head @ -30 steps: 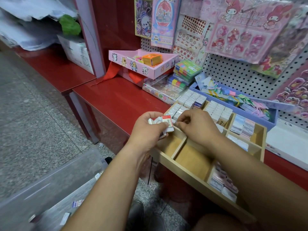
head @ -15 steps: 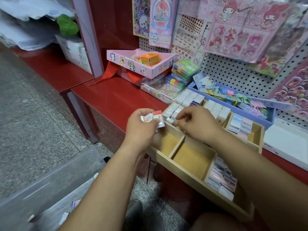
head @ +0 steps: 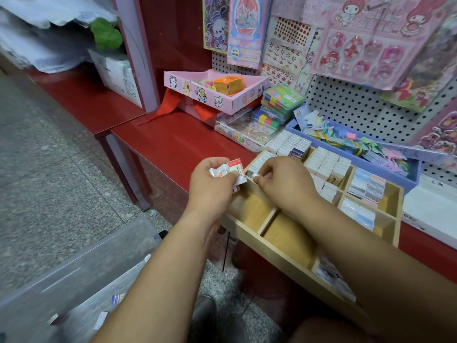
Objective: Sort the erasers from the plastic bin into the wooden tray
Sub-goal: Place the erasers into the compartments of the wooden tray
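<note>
I am working the placing step at the centre of the frame. My left hand [head: 210, 185] is gripping a small clutch of wrapped erasers [head: 233, 169] just left of the wooden tray [head: 284, 253]. My right hand [head: 286, 184], fingers curled, is pinching what looks like one eraser [head: 256, 177] against the rows filed in the tray's upper left compartment. I judge the next move is seating that piece flush, then drawing another from the left. The plastic bin [head: 74, 276] is sitting at lower left, on the floor.
</note>
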The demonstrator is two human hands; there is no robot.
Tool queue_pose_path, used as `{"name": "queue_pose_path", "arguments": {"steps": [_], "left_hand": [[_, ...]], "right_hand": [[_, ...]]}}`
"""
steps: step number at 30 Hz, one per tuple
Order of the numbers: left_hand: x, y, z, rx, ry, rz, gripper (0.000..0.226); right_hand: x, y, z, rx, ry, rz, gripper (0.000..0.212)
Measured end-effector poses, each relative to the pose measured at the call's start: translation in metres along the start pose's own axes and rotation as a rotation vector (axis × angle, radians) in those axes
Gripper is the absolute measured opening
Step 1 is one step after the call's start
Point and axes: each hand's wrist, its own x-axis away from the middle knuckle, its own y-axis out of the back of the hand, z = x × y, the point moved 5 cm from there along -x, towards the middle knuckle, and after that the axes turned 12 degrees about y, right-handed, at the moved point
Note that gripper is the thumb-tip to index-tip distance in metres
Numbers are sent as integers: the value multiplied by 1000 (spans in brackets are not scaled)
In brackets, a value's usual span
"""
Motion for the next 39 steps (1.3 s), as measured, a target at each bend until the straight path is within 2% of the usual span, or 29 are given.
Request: {"name": "queue_pose_path", "arguments": {"steps": [8,15,20,23,27,33,39], "left_hand": [[-1,2,0,4,2,10,25],[-3,3,1,-52,-20,38,24],[-2,0,0,-70,-32,45,23],[-1,-2,1,-75,-35,47,24],[-2,-3,1,-96,-46,31,23],[-4,-4,2,-90,-46,44,23],[-6,-5,4,-90,-49,50,23]], "right_hand": [[6,-5,16,141,4,-72,12],[5,3,9,26,34,32,12],[12,12,-3,-152,29,1,12],[16,11,-8,-90,50,8,13],[12,9,-11,12,27,-18,4],[3,6,-8,240,102,-82,23],[-4,2,0,385,147,-67,18]]}}
